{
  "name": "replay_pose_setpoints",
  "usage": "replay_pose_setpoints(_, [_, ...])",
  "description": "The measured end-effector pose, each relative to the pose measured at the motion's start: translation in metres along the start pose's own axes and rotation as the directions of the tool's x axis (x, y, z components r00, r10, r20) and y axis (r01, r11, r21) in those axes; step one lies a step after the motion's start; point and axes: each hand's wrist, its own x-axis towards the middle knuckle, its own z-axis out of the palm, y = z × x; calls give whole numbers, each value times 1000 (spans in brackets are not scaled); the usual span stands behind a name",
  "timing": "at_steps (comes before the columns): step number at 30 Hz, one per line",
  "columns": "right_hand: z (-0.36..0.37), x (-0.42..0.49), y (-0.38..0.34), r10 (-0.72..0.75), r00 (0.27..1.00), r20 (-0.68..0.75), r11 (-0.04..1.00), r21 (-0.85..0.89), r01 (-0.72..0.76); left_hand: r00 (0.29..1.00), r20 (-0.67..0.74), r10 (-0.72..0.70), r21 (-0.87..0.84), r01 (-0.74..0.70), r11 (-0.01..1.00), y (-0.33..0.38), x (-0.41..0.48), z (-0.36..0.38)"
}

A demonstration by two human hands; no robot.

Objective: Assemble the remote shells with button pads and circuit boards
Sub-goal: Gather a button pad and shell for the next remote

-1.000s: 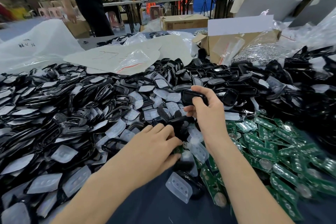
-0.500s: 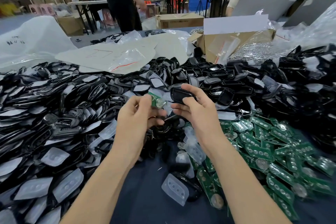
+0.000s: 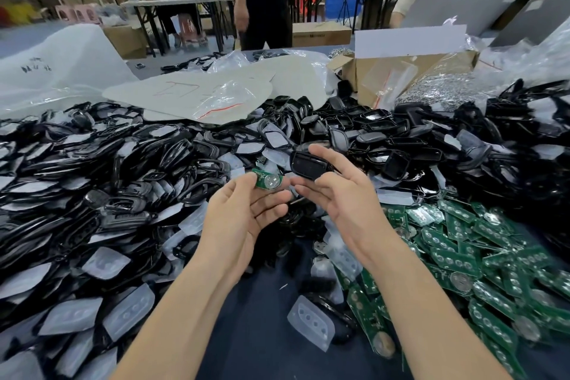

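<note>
1. Head view, hands: a green circuit board (image 3: pixel 267 180) is pinched at its edge by the thumb and fingertips of the left hand (image 3: pixel 243 213), with its round metal disc turned up toward the camera. This hold is judged to keep the board's face visible, so its orientation can be checked before seating.
2. Head view, hands: a black remote shell (image 3: pixel 310 163) is gripped between the thumb and fingers of the right hand (image 3: pixel 336 194), with its hollow side turned toward the board. The two parts are held just beside each other but apart, above the piles; insertion of the board is judged to be the step in hand and is not yet done.
3. Head view, supplies: a heap of black shells (image 3: pixel 108 179) mixed with translucent pads is spread to the left and behind, and a heap of green boards (image 3: pixel 493 256) lies to the right, so each is within reach of one hand.
4. Head view, table: a single translucent button pad (image 3: pixel 311 327) lies on the dark table (image 3: pixel 262 348) near the right forearm. Whether a pad already sits inside the held shell cannot be told.
</note>
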Motion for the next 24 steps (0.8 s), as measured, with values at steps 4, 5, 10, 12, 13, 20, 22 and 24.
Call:
replay_pose_setpoints(4, [0,0,0,21,1000,8,999,24,-21,996,-80,-32,-18,30,999,2,4,-4])
replay_pose_setpoints(5, [0,-1,-1,27,1000,9,999,33,-28,993,-108,-46,-44,41,998,3,6,-5])
replay_pose_setpoints(10, [0,-2,-2,49,999,14,997,62,-50,990,-127,-66,-155,46,987,5,13,-9])
replay_pose_setpoints(12, [1,-2,-3,54,998,15,996,75,-55,995,-91,-46,-194,27,981,4,13,-10])
replay_pose_setpoints(13, [1,-2,-3,56,998,14,995,81,-57,997,-70,-34,-209,19,978,4,13,-12])
replay_pose_setpoints(20, [3,-1,-3,69,998,-3,992,102,-68,998,-7,66,-98,-67,993,1,11,-11])
replay_pose_setpoints(22, [3,-1,-3,69,998,-4,993,96,-68,997,8,77,-93,-76,993,2,10,-10])
replay_pose_setpoints(24, [3,-1,-2,68,998,1,994,84,-68,997,25,70,-103,-67,992,3,8,-9])
